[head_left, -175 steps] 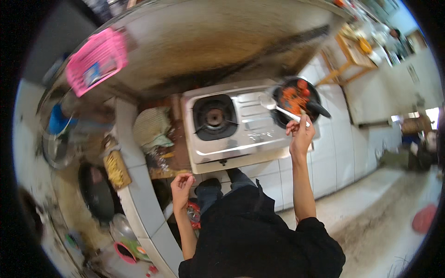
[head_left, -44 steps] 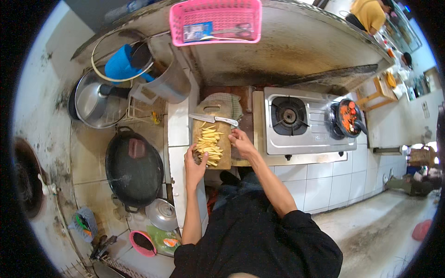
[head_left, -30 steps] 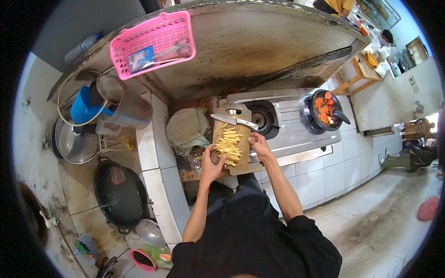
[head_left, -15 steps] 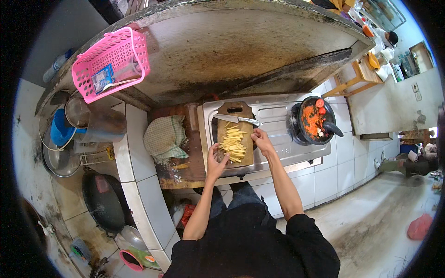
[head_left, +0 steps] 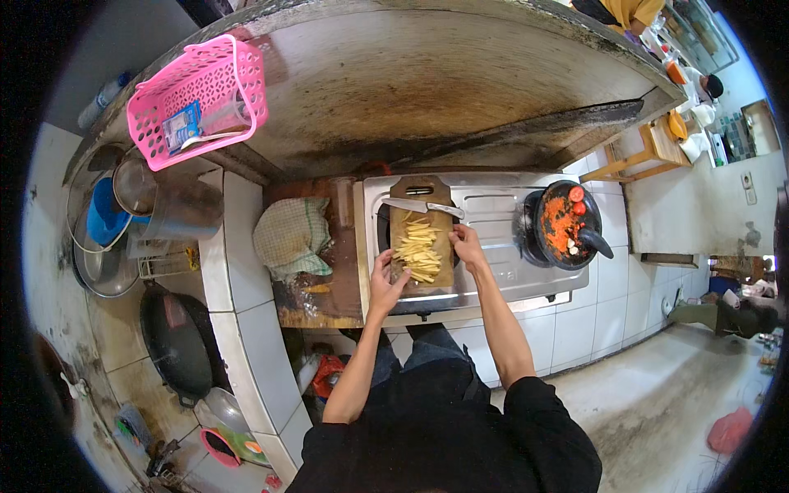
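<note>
A wooden cutting board [head_left: 445, 264] lies on the left part of a metal gas stove [head_left: 491, 215]. On it is a heap of pale yellow strips [head_left: 419, 253], with a knife [head_left: 424, 207] crosswise above them. My left hand [head_left: 385, 283] is at the board's left edge, thumb and fingers apart, the thumb beside the strips. At the opposite edge, my right hand [head_left: 468, 246] has its fingers closed against the board; their undersides are hidden. A dark stone mortar [head_left: 567, 261] on the stove's right holds orange-red bits, tomato pieces [head_left: 577, 194] and a pestle [head_left: 595, 242].
A checked cloth [head_left: 292, 236] covers something on the wooden counter [head_left: 341, 296] left of the stove. Farther left are a tiled ledge [head_left: 251, 320], a black wok [head_left: 177, 345] and a blue container [head_left: 107, 214]. A pink basket [head_left: 197, 90] stands above. People are at the far right.
The view has shifted slightly. Both hands stay at the sides of the board, and the left thumb still rests by the strips. The knife lies in the same place on the board.
</note>
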The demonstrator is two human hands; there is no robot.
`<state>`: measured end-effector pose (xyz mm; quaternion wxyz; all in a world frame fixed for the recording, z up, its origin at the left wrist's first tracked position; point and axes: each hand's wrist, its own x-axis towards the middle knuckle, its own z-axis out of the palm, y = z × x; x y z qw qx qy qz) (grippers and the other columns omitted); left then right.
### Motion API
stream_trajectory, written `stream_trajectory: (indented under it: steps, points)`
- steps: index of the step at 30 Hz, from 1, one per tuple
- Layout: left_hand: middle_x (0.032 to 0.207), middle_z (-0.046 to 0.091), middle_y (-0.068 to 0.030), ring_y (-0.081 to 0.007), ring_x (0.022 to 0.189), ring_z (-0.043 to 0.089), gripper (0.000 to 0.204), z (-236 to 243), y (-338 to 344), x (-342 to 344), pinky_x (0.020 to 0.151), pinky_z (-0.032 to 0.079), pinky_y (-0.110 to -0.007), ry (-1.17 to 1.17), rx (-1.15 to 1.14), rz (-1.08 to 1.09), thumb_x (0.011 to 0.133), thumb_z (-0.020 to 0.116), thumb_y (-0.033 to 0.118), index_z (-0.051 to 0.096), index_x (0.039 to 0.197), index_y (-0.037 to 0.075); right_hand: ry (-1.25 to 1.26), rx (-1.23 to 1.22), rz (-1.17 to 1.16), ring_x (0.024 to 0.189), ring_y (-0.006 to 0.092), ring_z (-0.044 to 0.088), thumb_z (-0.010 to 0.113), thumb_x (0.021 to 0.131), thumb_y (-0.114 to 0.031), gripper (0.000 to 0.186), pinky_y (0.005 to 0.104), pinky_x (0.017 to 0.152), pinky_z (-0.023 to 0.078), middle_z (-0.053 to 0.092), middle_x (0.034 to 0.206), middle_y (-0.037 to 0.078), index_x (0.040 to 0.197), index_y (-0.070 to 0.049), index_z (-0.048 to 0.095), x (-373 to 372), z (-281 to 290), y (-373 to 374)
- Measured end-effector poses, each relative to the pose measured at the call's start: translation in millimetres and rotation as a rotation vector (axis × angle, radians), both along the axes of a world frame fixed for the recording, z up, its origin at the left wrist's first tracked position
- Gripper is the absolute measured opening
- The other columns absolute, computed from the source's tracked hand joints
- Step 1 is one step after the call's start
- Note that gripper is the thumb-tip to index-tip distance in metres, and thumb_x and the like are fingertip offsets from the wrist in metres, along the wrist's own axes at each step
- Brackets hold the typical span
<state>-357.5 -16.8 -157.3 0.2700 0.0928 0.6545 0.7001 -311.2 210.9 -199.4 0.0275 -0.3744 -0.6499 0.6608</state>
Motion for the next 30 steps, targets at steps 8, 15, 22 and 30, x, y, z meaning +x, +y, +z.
stream_trajectory:
  steps: [8,15,22,30]
  points:
    - [0.128,0.041,-0.0144,-0.0229,0.118,0.044,0.058,-6.6,6.0,4.5,0.101,0.036,-0.033,-0.019,-0.008,-0.01,0.082,0.068,0.006,0.036,0.129,-0.001,0.037,0.196,0.024,0.074,0.0097,0.052,0.054,0.088,-0.003,0.022,0.0236,0.066,0.042,0.059,0.082,0.003,0.109,0.004,0.054,-1.4,-26.0,5.2]
    - [0.127,0.041,-0.014,-0.0221,0.117,0.046,0.056,-1.1,6.6,6.4,0.1,0.037,-0.031,-0.026,-0.036,-0.008,0.082,0.066,0.004,0.036,0.128,-0.002,0.069,0.174,-0.065,0.068,0.0084,0.048,0.056,0.086,-0.002,0.019,0.024,0.061,0.039,0.055,0.077,0.001,0.104,-0.001,0.048,-1.1,-25.2,1.3]
    - [0.124,0.046,-0.0146,-0.0213,0.118,0.046,0.05,0.2,4.3,8.0,0.101,0.036,-0.031,-0.014,-0.052,-0.016,0.085,0.062,0.004,0.037,0.128,-0.003,0.041,0.397,-0.052,0.067,0.0109,0.052,0.059,0.085,-0.005,0.008,0.0263,0.06,0.042,0.059,0.074,0.004,0.091,0.001,0.058,6.9,-7.1,3.4]
    - [0.125,0.047,-0.0158,-0.0249,0.12,0.045,0.044,-10.5,-3.9,8.6,0.103,0.036,-0.035,-0.029,-0.197,0.0,0.088,0.058,0.007,0.04,0.128,-0.001,0.066,0.439,-0.066,0.062,0.0123,0.055,0.062,0.083,-0.008,0.009,0.028,0.058,0.044,0.062,0.069,0.006,0.086,0.001,0.063,21.6,-2.5,8.0]
